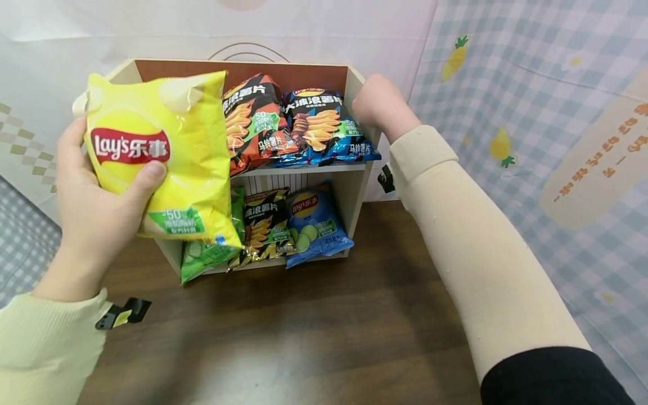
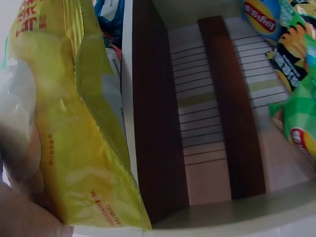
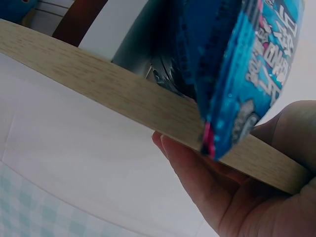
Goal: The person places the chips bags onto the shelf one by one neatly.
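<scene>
My left hand [image 1: 93, 208] grips a yellow bag of Lay's potato chips [image 1: 197, 163], thumb across its front, and holds it up before the left part of a two-tier shelf [image 1: 304, 169]. The left wrist view catches the same chip bag [image 2: 94, 148] from its edge. At the shelf's right side, my right hand [image 1: 381, 104] holds the upright side panel. Close up, the right hand [image 3: 222, 197] has its fingers on the outer face of the wooden panel [image 3: 123, 98]. A blue chip bag [image 3: 237, 74] leans over that panel's edge.
On the upper tier stand a red-orange chip bag [image 1: 258, 124] and a blue one [image 1: 324, 126]. The lower tier carries a green bag [image 1: 205, 259], a black-and-gold bag [image 1: 265, 225] and a blue Lay's bag [image 1: 319, 225]. The shelf stands on a dark wooden tabletop [image 1: 283, 337].
</scene>
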A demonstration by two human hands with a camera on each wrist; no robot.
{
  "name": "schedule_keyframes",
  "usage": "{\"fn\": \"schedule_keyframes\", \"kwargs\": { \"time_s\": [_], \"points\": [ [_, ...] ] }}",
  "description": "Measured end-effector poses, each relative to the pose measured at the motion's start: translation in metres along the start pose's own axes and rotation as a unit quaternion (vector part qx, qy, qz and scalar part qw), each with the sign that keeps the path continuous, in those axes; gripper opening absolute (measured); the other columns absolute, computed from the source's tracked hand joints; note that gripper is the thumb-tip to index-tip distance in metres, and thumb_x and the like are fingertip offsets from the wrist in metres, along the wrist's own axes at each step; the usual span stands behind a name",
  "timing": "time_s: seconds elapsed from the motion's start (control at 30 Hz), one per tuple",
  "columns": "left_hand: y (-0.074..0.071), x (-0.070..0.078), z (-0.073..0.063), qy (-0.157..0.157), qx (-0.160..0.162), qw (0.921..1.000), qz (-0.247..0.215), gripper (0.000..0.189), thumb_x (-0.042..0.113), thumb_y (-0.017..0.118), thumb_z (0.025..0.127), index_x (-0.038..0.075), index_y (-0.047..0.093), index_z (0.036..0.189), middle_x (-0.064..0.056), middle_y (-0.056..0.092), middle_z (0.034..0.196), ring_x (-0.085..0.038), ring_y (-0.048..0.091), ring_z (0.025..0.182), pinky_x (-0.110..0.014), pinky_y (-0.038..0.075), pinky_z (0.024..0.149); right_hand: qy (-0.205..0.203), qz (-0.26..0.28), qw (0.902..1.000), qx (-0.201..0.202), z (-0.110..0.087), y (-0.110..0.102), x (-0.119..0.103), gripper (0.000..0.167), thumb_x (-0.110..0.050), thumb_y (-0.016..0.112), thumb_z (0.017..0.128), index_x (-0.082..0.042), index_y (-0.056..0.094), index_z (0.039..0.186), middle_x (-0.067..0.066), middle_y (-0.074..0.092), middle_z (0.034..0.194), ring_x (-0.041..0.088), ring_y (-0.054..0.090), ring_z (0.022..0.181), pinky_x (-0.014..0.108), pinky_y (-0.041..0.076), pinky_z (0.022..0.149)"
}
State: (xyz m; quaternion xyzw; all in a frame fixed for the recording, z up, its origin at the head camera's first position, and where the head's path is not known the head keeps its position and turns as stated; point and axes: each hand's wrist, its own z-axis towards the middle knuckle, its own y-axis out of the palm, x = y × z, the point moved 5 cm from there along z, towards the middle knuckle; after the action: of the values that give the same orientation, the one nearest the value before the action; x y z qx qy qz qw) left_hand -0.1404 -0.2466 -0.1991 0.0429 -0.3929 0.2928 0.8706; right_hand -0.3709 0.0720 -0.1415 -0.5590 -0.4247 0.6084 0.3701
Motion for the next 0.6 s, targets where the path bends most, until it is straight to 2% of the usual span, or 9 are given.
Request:
{"fn": "schedule_keyframes", "kwargs": {
  "time_s": [0.13, 0.23, 0.43, 0.6],
  "points": [
    [0.009, 0.007, 0.016, 0.018, 0.021, 0.9986, -0.044, 0.076, 0.009, 0.071, 0.075, 0.015, 0.036, 0.142, -0.009, 0.053, 0.118, -0.02, 0.057, 0.096, -0.02, 0.049, 0.074, 0.0, 0.0, 1.0, 0.0, 0.0, 0.0, 0.001, 0.049, -0.01, 0.041, 0.094, 0.001, 0.037, 0.142, 0.014, 0.047, 0.136, 0.026, 0.048, 0.113, 0.041, 0.047, 0.092],
    [0.013, 0.005, 0.027, 0.02, 0.033, 0.9982, -0.046, 0.075, 0.013, 0.072, 0.076, 0.016, 0.036, 0.141, -0.009, 0.054, 0.117, -0.022, 0.059, 0.094, -0.021, 0.05, 0.073, -0.006, -0.007, 1.0, 0.002, 0.0, 0.0, 0.001, 0.048, -0.01, 0.041, 0.094, 0.002, 0.038, 0.14, 0.015, 0.048, 0.135, 0.027, 0.048, 0.112, 0.041, 0.046, 0.093],
    [0.021, -0.001, 0.045, -0.017, 0.028, 0.9994, -0.011, 0.073, 0.021, 0.071, 0.081, 0.023, 0.031, 0.143, -0.004, 0.05, 0.121, -0.018, 0.058, 0.097, -0.023, 0.05, 0.076, 0.0, -0.01, 1.0, 0.001, 0.002, 0.0, 0.002, 0.048, -0.011, 0.041, 0.094, 0.002, 0.038, 0.14, 0.014, 0.048, 0.135, 0.027, 0.048, 0.112, 0.041, 0.046, 0.093],
    [0.025, -0.005, 0.052, -0.067, 0.015, 0.9976, 0.006, 0.076, 0.026, 0.071, 0.083, 0.026, 0.027, 0.145, 0.0, 0.043, 0.124, -0.013, 0.055, 0.096, -0.024, 0.048, 0.077, 0.001, -0.007, 1.0, 0.002, 0.001, 0.0, 0.002, 0.048, -0.011, 0.041, 0.094, 0.002, 0.037, 0.141, 0.014, 0.048, 0.135, 0.027, 0.047, 0.112, 0.041, 0.046, 0.093]
  ]
}}
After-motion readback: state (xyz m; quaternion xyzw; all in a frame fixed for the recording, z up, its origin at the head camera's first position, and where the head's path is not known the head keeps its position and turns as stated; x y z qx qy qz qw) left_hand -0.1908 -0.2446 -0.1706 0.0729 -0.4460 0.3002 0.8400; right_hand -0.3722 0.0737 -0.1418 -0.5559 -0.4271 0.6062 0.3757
